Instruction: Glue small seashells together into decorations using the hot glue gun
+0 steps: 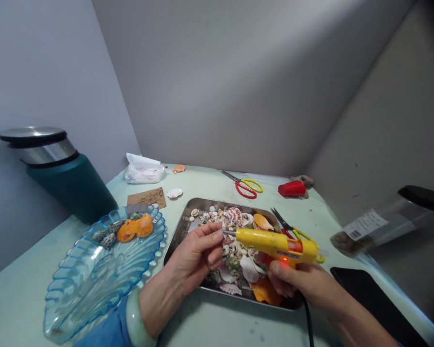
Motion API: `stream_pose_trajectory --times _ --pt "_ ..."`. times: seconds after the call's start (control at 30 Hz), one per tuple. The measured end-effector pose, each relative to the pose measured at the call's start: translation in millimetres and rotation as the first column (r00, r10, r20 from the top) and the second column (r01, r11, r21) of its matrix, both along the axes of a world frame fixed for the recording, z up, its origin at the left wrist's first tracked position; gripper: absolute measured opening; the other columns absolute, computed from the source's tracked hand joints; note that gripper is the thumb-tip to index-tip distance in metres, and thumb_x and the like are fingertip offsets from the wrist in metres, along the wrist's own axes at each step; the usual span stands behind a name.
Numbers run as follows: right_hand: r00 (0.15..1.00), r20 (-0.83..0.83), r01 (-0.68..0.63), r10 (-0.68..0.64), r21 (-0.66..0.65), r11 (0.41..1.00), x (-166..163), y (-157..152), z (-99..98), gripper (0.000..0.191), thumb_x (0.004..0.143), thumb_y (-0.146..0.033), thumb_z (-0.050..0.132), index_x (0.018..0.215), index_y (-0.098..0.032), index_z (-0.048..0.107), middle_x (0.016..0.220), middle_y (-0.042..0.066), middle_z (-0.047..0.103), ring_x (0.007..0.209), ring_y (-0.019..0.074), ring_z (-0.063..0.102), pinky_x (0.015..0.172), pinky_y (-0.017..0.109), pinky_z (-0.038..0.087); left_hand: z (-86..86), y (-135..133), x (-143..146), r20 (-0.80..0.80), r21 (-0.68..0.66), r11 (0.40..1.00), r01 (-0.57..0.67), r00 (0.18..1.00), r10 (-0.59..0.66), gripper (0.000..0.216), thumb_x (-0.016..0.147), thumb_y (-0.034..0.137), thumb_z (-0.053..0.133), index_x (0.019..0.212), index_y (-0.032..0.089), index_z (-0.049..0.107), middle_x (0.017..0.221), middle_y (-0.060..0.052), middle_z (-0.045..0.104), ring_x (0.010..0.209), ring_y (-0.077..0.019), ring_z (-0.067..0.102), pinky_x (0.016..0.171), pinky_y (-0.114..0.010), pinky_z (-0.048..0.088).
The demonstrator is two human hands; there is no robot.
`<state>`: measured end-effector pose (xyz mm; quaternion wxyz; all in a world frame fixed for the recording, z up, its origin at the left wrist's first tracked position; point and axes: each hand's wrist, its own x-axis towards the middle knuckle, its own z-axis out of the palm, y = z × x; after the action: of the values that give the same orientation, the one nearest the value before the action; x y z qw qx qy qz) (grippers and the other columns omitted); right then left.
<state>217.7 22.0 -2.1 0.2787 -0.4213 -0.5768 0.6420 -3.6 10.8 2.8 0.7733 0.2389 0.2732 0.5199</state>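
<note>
Currently my right hand [284, 277] grips the yellow glue gun [264, 242] over the shell tray's [176, 234] right side; my left hand [197, 250] pinches at its nozzle [230, 233], on what I can't tell. Scissors [246, 190] lie near the tabletop's [210, 184] back edge.

One yellow glue gun [264, 239] is being held; in one metal tray [181, 234], more shells [249, 269] than can be counted are being contained. By one worktop [206, 185] are being carried one blue dish [94, 274], two pairs of scissors [238, 180] [281, 220], two loose shells [174, 193] [178, 168], one teal bottle [72, 183], one red cup [290, 188], one white packet [144, 171], one cardboard piece [144, 198], one clear container [386, 222] and one flat black object [369, 294].
</note>
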Motion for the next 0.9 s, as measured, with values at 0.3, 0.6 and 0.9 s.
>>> stream_pose_trajectory --times 0.3,0.6,0.9 --pt "1.0 -0.02 0.021 -0.021 0.001 1.0 2.6 -1.2 -2.6 0.053 0.067 -0.063 0.068 0.085 -0.013 0.064 0.051 -0.003 0.051 0.043 0.0063 0.042 0.041 0.019 0.03 -1.6 -0.6 1.1 -0.049 -0.006 1.0 -0.001 0.999 0.0 0.015 0.071 0.014 0.072 0.082 0.013 0.062 0.063 0.0 0.062 0.033 -0.001 0.039 0.037 -0.016 0.028" --pt "1.0 -0.003 -0.03 0.03 0.012 0.999 2.8 0.4 -3.0 0.049 0.069 -0.063 0.066 0.073 -0.014 0.062 0.049 -0.003 0.05 0.043 0.0067 0.042 0.042 0.02 0.03 -1.7 0.1 0.4 -0.017 0.002 1.0 -0.007 1.0 0.007 0.014 0.073 0.014 0.07 0.084 0.014 0.061 0.061 0.001 0.061 0.034 -0.0013 0.038 0.038 -0.017 0.03" --pt "1.0 -0.006 -0.01 0.01 0.006 1.0 0.3 -1.0 0.0 0.049 0.069 -0.062 0.067 0.08 -0.014 0.062 0.049 -0.004 0.049 0.043 0.0064 0.04 0.042 0.019 0.03 -2.0 0.4 1.4 -0.037 -0.003 1.0 0.006 0.999 -0.007 0.013 0.074 0.013 0.069 0.084 0.013 0.061 0.063 0.0 0.062 0.034 -0.001 0.038 0.039 -0.017 0.029"
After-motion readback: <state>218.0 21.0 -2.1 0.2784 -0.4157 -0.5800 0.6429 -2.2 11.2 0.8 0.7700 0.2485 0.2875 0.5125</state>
